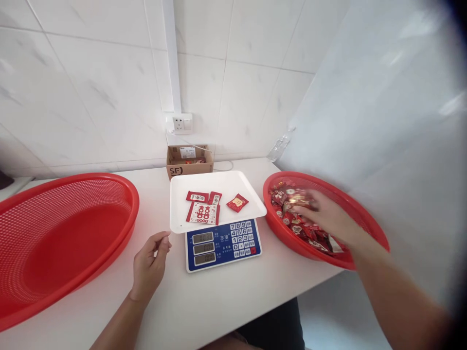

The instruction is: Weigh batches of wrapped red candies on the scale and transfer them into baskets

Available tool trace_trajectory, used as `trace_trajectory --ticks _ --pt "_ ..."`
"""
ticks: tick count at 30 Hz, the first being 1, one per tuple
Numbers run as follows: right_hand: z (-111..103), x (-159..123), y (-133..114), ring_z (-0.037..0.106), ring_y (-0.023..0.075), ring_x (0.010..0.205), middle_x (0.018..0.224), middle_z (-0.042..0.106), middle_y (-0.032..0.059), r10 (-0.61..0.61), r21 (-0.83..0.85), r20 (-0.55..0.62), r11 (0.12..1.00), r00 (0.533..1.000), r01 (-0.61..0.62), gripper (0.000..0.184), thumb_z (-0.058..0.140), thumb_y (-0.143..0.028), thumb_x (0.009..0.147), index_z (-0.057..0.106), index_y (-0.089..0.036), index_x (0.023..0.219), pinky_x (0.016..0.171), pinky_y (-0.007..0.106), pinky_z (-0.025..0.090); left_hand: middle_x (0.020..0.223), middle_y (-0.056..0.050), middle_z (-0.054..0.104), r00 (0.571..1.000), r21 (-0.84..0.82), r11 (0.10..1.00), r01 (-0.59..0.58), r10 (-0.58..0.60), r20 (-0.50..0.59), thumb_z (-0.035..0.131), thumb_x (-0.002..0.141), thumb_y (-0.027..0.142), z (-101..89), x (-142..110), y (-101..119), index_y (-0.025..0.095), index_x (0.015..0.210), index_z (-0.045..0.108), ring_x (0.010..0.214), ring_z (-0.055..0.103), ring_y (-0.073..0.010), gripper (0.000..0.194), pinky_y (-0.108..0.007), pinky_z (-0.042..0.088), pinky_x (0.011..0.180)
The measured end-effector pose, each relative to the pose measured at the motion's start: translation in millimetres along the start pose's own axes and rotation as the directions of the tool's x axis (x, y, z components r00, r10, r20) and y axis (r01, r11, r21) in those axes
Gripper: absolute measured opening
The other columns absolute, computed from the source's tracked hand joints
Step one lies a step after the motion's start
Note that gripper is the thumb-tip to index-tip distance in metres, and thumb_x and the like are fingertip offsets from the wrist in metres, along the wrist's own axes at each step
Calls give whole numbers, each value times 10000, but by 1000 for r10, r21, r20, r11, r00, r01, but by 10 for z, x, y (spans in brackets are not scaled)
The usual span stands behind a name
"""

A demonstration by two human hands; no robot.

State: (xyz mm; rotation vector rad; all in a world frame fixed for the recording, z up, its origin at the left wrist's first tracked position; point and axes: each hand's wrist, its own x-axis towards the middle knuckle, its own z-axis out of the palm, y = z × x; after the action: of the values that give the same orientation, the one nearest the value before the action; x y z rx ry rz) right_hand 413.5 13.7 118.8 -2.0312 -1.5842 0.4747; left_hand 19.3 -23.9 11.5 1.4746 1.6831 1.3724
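My left hand (149,265) is beside the scale's front left corner, thumb and fingertips pinched together with nothing visible in them. My right hand (328,214), blurred by motion, is over the right red basket (372,238) and grips a shiny red and gold candy packet (301,197). Below it the basket holds many small wrapped candies (297,228), mostly red. Between my hands stands a digital scale (223,245) with a blue keypad and a white tray (215,181). Several red packets lie on the tray, among them a larger white-and-red packet (203,213) and a separate square one (237,202).
A large red mesh basket (133,194) with a bare bottom stands at the left. Behind the scale is a small cardboard box (189,169) with a few items inside. A wall socket (178,123) is above it. Pale plastic sheeting (365,107) hangs at the right.
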Motion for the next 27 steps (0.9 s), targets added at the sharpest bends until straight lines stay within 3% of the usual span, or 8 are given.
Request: trace_trajectory --ticks 3,5,7,11,15,18,22,27 --pt "343 -8 -389 636 173 667 994 659 66 -130 162 232 982 964 93 558 567 -392 762 403 -221 1267 610 314 509 691 -8 596 1000 7 1000 2 -2 -14 484 776 461 -7 10 3 193 938 592 649 579 -127 331 -241 508 622" --pt "557 30 -575 635 178 710 990 661 69 -220 193 288 967 932 169 550 541 -374 783 393 -201 1284 664 327 506 688 -7 596 1000 20 1000 1 -1 -25 480 774 467 -17 20 7 194 929 592 647 578 -128 333 -238 507 614" --pt "728 75 -715 616 211 869 1054 640 88 -304 115 267 952 915 283 546 519 -390 799 403 -188 1293 786 362 475 686 -6 596 999 24 1000 4 -3 -34 474 773 471 -27 28 8 195 922 592 648 579 -130 336 -239 508 612" --pt "963 80 -929 347 273 1247 1337 432 121 -484 -123 178 853 857 508 583 496 -433 810 381 -200 1332 1003 431 291 703 -12 602 999 -4 1000 14 -15 -35 480 765 479 -37 37 -5 193 919 592 659 586 -135 343 -244 517 617" --pt "1143 -33 -1124 50 310 1349 1479 177 78 -539 -122 368 780 757 614 619 414 -583 807 316 -322 1360 1030 549 129 695 -12 601 1000 -16 1000 10 -10 -14 485 762 481 -31 32 -26 192 917 597 649 587 -136 347 -243 518 611" --pt "1253 -70 -1248 -32 323 1348 1500 86 32 -543 -111 455 752 705 650 599 331 -644 807 305 -389 1348 1001 616 48 707 -18 606 1000 -25 1000 5 -5 -3 489 758 485 -26 31 -28 191 918 598 656 591 -141 352 -249 521 611" --pt "1365 37 -1343 -4 330 1346 1494 127 33 -506 -157 514 738 693 656 579 256 -646 823 319 -393 1340 970 660 17 697 -19 603 1000 -25 1000 5 -5 -17 483 761 486 -29 41 -24 188 910 594 643 589 -142 352 -247 521 594" --pt "1425 223 -1360 71 322 1343 1480 187 48 -482 -201 463 760 743 618 569 293 -607 837 329 -354 1345 989 634 64 689 -16 597 1000 -38 999 -10 10 -2 485 765 480 -38 47 -33 185 911 592 639 585 -139 346 -252 525 609"
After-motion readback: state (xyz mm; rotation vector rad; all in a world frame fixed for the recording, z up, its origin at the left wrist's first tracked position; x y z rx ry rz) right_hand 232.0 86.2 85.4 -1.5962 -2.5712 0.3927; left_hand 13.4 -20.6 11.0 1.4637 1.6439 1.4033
